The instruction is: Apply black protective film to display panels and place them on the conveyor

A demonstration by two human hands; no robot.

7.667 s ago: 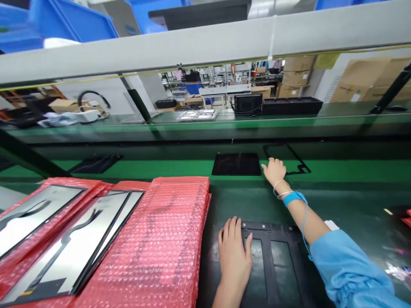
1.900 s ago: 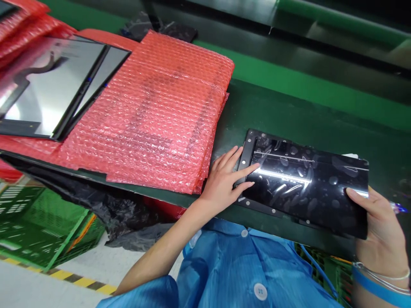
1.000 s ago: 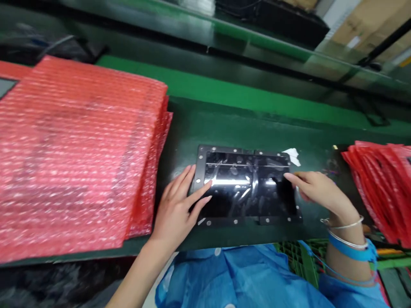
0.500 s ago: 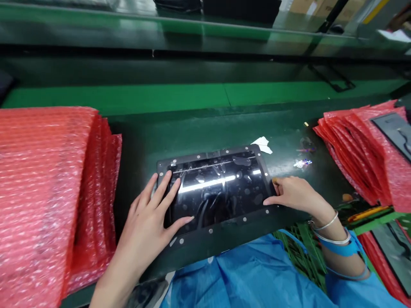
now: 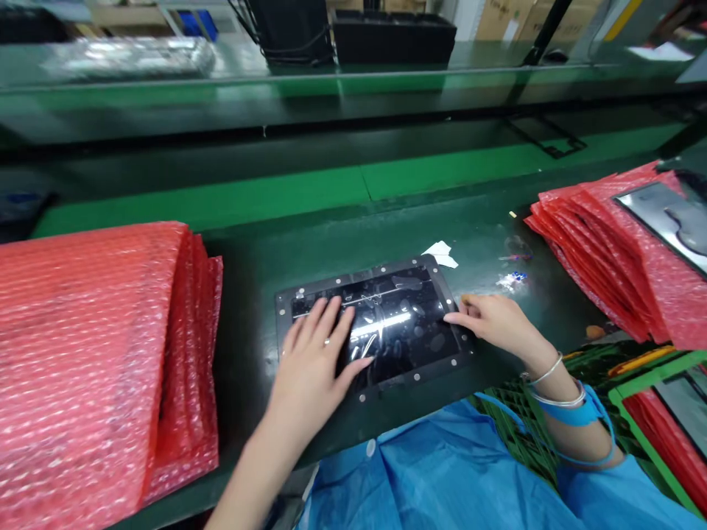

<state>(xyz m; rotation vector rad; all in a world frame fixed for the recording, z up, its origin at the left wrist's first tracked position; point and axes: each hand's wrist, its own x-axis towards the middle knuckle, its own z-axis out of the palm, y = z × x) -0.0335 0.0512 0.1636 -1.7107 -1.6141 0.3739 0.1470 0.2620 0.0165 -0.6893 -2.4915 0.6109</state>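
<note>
A black display panel [image 5: 395, 324] with a dark frame and pale round dots along its border lies on the dark green bench. Clear film over its screen looks wrinkled and blotchy, with a bright light reflected in it. My left hand [image 5: 314, 368] rests flat on the left part of the screen, fingers stretched out. At the right edge, my right hand [image 5: 500, 324] pinches the panel's frame, thumb on top and fingers curled. Something yellowish shows at its index fingertip. Behind the panel's far right corner lies a torn white paper piece [image 5: 440, 254].
Red bubble-wrap pouches [image 5: 82, 353] are stacked on the left. More red pouches [image 5: 602, 258] lie at right, with a grey panel [image 5: 666, 217] on top. Small shiny scraps [image 5: 512, 280] lie between. A green crate [image 5: 635, 383] stands lower right. A raised shelf [image 5: 232, 81] runs behind.
My left hand has slid rightward from the panel's left edge onto the screen. My right hand stays at the right edge. The camera view has shifted, showing more of the back shelf.
</note>
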